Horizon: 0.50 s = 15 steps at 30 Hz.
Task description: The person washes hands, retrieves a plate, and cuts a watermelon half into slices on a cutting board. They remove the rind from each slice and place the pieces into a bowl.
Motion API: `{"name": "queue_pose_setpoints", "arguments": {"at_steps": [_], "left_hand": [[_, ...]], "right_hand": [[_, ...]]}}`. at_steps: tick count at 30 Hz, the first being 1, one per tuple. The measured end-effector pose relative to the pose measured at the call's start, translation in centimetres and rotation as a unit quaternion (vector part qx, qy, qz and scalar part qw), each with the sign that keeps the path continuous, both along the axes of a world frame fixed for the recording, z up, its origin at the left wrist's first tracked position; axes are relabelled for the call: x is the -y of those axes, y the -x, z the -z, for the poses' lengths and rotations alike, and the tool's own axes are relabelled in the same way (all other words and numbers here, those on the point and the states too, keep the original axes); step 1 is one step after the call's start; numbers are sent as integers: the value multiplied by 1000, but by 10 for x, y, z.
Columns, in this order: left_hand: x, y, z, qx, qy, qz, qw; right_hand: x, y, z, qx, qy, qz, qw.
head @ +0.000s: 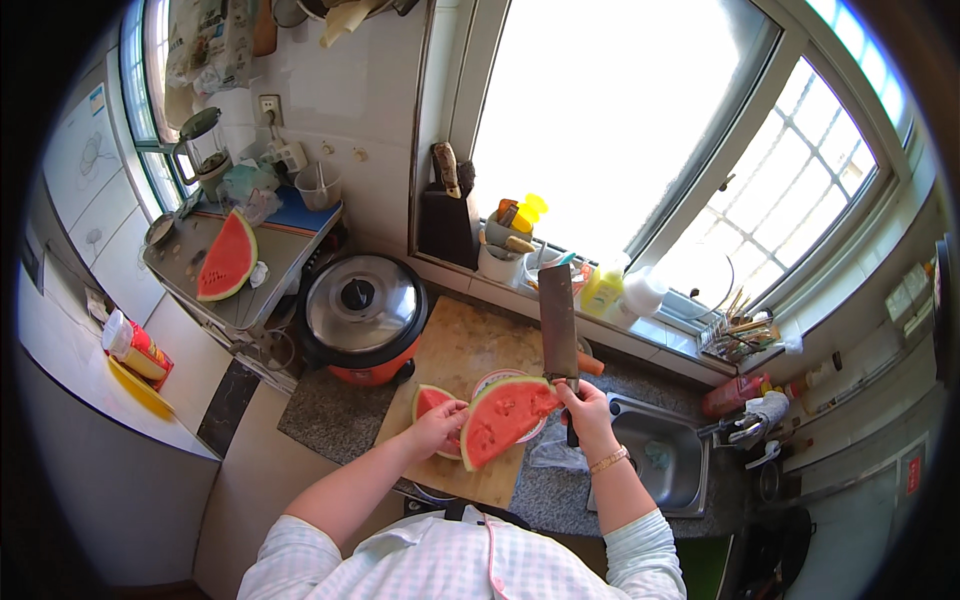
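Note:
My right hand grips the dark handle of a cleaver, its broad blade pointing up and away from me. The fingers of that hand also meet the right end of a large watermelon slice. At the slice's left end my left hand holds its edge. The slice is raised over a patterned bowl, which it mostly covers. Another watermelon piece lies on the wooden cutting board, partly hidden behind my left hand.
An orange electric cooker with a lid stands left of the board. A big watermelon wedge lies on the side table. Right of the board are a plastic bag and a steel sink. A knife block and bottles line the windowsill.

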<state>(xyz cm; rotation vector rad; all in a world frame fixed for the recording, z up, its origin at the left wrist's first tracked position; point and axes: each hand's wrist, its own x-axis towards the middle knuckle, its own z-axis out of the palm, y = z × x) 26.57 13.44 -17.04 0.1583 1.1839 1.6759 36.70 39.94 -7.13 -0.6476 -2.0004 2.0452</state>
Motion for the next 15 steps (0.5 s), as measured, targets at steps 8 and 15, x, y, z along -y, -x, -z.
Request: {"name": "queue_pose_setpoints", "arguments": {"at_steps": [8, 15], "left_hand": [[-31, 13, 15, -37, -72, -119, 990], [-48, 12, 18, 26, -112, -141, 983]], "right_hand": [[14, -4, -6, 9, -1, -9, 1000], [19, -48, -10, -211, -72, 126, 967]]}}
